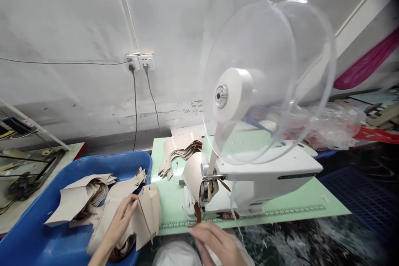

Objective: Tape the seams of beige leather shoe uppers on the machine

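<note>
In the head view my left hand point(123, 218) is at the rim of a blue plastic tub, its thumb and fingertips closed on the edge of a beige cut piece point(144, 220) in a stack. More beige pieces point(82, 197), with brown undersides, lie in the tub. My right hand point(218, 243) pinches the end of a brown strip point(197, 213) that hangs from a beige piece point(193, 174) at the head of a white taping machine point(258, 187). White tape point(215, 153) runs down to that head from a roll point(235, 91) between two clear discs.
The blue tub point(146, 158) stands left of a pale green board point(170, 212) with a printed ruler edge. Behind the machine head lies a stack of beige pieces point(183, 145). A white bag point(177, 253) sits below the board's front edge, and clear plastic bags point(336, 120) lie at right.
</note>
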